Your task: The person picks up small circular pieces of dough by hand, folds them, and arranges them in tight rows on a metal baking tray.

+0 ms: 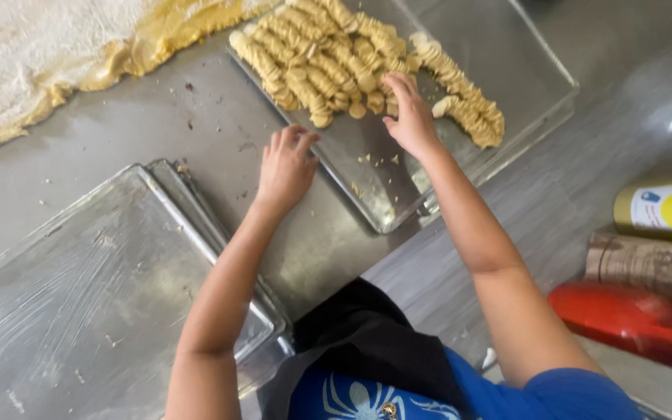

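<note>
**Hands at a tray of twisted dough**

Here, in the head view, the right hand [410, 117] is lying flat, fingers spread, on the metal tray [530, 74] at about one o'clock from the person's body, its fingertips touching the twisted dough pieces [328, 62] that are lying in close rows across the tray's far end. The left hand [285, 167] is resting at twelve o'clock, fingers curled loosely and open, holding nothing, against the tray's near-left rim. A second, bare tray [79, 303] is sitting at nine o'clock on the steel table [196, 132]. A floured sheet of dough [48, 54] is spreading at eleven o'clock. At three o'clock a yellow can [663, 206] and a red bottle [624, 319] are lying.
</note>
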